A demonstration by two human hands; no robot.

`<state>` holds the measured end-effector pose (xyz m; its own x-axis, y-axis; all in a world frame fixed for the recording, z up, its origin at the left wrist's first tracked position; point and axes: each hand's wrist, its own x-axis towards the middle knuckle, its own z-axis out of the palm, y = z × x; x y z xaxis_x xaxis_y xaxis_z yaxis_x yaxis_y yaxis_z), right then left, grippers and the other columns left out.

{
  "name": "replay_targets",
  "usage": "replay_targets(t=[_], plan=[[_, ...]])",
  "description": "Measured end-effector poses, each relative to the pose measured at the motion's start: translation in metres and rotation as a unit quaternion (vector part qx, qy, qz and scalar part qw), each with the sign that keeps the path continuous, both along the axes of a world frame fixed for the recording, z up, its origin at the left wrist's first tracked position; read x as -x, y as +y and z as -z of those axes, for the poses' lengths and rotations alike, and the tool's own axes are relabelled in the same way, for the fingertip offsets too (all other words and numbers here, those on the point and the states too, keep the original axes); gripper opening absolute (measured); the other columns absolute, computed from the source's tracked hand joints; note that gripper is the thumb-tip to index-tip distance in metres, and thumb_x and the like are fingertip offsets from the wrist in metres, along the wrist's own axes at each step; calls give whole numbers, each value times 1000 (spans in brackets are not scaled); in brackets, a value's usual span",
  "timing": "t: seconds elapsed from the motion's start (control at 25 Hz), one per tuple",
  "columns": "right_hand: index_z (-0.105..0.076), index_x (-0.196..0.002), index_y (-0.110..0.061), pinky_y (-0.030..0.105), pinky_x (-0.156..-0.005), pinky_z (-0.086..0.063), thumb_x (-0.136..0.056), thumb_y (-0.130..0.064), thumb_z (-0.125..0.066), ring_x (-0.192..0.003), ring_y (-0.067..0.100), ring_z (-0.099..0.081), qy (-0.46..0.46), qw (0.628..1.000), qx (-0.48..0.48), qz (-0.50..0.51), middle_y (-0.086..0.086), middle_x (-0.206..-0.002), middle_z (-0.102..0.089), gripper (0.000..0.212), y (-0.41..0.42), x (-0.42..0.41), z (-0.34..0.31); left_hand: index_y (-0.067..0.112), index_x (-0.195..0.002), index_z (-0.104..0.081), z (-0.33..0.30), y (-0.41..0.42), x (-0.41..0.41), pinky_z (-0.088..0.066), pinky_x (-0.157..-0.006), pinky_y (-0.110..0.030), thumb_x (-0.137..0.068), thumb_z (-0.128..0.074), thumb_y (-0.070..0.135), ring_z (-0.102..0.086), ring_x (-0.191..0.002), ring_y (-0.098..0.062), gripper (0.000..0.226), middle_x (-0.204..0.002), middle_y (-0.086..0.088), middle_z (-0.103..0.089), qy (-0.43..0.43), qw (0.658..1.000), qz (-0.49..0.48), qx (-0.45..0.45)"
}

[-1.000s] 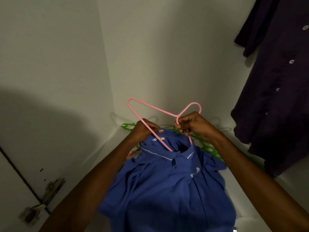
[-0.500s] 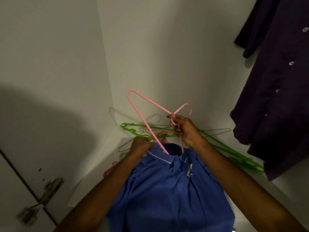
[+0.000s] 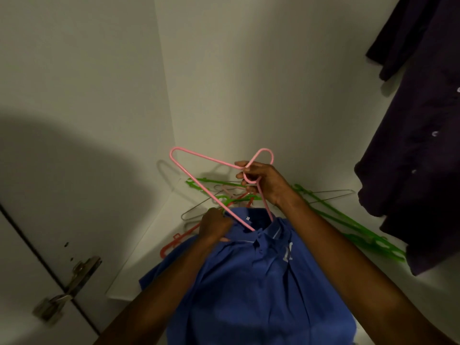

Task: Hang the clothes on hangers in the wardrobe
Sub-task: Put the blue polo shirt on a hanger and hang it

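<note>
Inside the wardrobe (image 3: 224, 70) the walls are smooth, matte white panels meeting at a back corner, and a metal hinge (image 3: 67, 287) sits on the door edge at the lower left. Down the right side hangs a dark coat (image 3: 418, 145), soft and heavy, with small pale buttons. Over the near edge of the wardrobe floor (image 3: 159, 245) lies a blue polo (image 3: 249, 295) of fine knit cloth, collar toward the back corner, with a pale line round the collar and a small white mark on the chest. Behind it, on the floor near the back wall, spare hangers (image 3: 348, 220) lie in a loose heap: flat green plastic ones, thin grey wire ones and a red one poking out beside the polo's left shoulder.

Both forearms reach forward over the polo. A pink hanger (image 3: 199, 180), a thin rounded rod bent into a triangle, stands tilted above the collar, its lower end pushed down into the neck opening. The right hand (image 3: 266, 183) is raised, knuckles up, fingers curled tight round the hanger's neck just below the hook. The left hand (image 3: 214, 227) sits lower, palm down on the collar's left side, fingers bunched and pinching the cloth, just beside the hanger's slanting arm.
</note>
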<state>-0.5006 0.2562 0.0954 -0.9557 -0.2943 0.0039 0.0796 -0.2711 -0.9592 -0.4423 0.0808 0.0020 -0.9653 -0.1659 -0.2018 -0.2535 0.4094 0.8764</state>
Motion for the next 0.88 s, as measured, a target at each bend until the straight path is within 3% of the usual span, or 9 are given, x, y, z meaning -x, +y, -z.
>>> replay_targets(t=[0.08, 0.16, 0.32, 0.44, 0.56, 0.64, 0.72, 0.88], plan=[[-78, -108, -10, 22, -51, -52, -92, -33, -68, -63, 17, -65, -18, 1000, 15, -13, 13, -88, -74, 30, -3, 4, -10, -4, -104, -65, -16, -2, -4, -63, -57, -47, -88, -61, 12, -69, -82, -31, 23, -103, -22, -70, -16, 995, -46, -90], [-80, -93, -6, 23, -48, -51, -91, -39, -71, -56, 17, -63, -34, 999, 23, 8, 13, -80, -73, 34, -10, 9, -14, 1, -109, -64, -24, -5, -3, -59, -49, -38, -97, -51, 9, -66, -82, -31, 19, -108, -20, -68, -38, 976, -98, -188], [-79, -90, -3, 23, -49, -53, -92, -17, -68, -57, 20, -69, -49, 998, 37, 16, 13, -79, -75, 18, -27, 13, -10, 6, -99, -66, -38, -19, 4, -57, -62, -39, -102, -48, 19, -66, -83, -34, 23, -107, -20, -68, -29, 939, -151, -308], [-75, -83, 0, 23, -50, -54, -90, -8, -61, -56, 20, -69, -84, 996, -12, 0, 14, -71, -73, 18, -26, 15, -20, -1, -108, -64, -52, -32, 9, -54, -54, -28, -108, -40, 18, -61, -76, -30, 31, -113, -26, -66, -17, 924, -148, -352], [-73, -61, 1, 22, -49, -51, -85, -3, -57, -50, 20, -65, -108, 992, -60, 12, 14, -62, -69, 29, -14, 20, -24, 8, -80, -58, -65, -42, 5, -49, -50, -26, -109, -36, 20, -58, -65, -25, 38, -72, -13, -64, 22, 902, -166, -398], [-71, -57, 3, 24, -50, -52, -84, 1, -56, -51, 21, -62, -110, 991, -75, 24, 14, -61, -67, 31, -4, 23, -21, 9, -64, -61, -71, -48, 3, -50, -44, -23, -108, -39, 18, -63, -51, -23, 50, -54, -8, -63, 17, 899, -137, -415], [-69, -61, 5, 27, -54, -54, -81, 4, -56, -53, 22, -60, -109, 989, -96, 32, 15, -61, -66, 24, 3, 24, -19, 8, -55, -65, -77, -51, -1, -50, -42, -21, -104, -41, 14, -65, -45, -21, 55, -57, -9, -64, -2, 895, -113, -432], [-68, -61, 6, 31, -60, -49, -60, 2, -67, -54, 22, -52, -112, 988, -103, 34, 14, -59, -61, 4, 17, 24, -24, 5, -63, -76, -82, -56, -2, -56, -48, -25, -102, -47, 17, -70, -52, -23, 50, -66, -11, -72, -28, 892, -86, -443]])
